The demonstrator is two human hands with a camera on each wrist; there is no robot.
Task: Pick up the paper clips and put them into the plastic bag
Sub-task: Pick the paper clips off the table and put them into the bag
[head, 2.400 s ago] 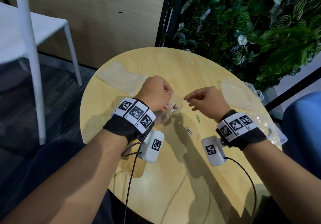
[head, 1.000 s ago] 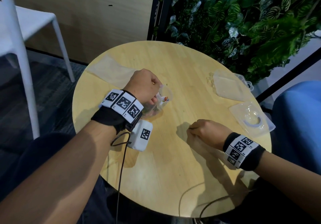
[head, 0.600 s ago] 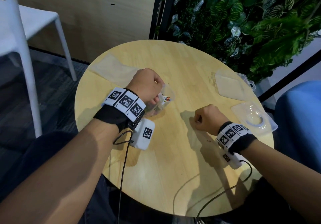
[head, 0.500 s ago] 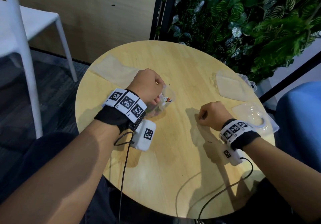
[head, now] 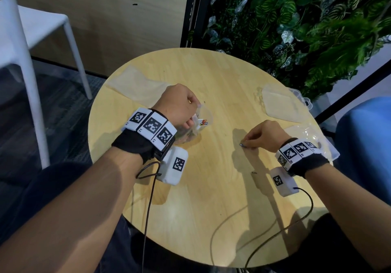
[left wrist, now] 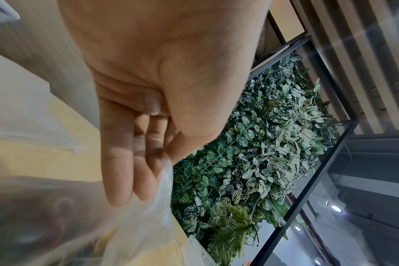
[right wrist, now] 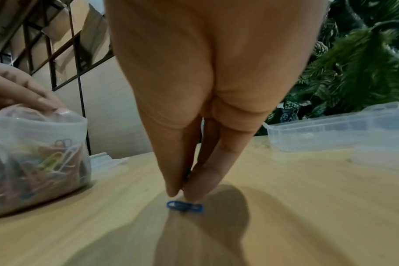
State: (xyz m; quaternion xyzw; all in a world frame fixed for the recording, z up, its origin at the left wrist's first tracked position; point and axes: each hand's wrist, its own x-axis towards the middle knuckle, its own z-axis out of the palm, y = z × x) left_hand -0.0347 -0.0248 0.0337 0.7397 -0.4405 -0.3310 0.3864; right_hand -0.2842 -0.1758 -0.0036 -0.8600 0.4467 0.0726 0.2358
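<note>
Reaching for a blue paper clip (right wrist: 185, 207) at lower centre of the right wrist view.

Our right hand (head: 263, 136) brings thumb and fingertips (right wrist: 198, 189) together, touching the clip on the table (head: 211, 198); whether it is gripped we cannot tell. Our left hand (head: 177, 105), left of centre, pinches the rim of the plastic bag (right wrist: 34, 154), which holds coloured clips.
</note>
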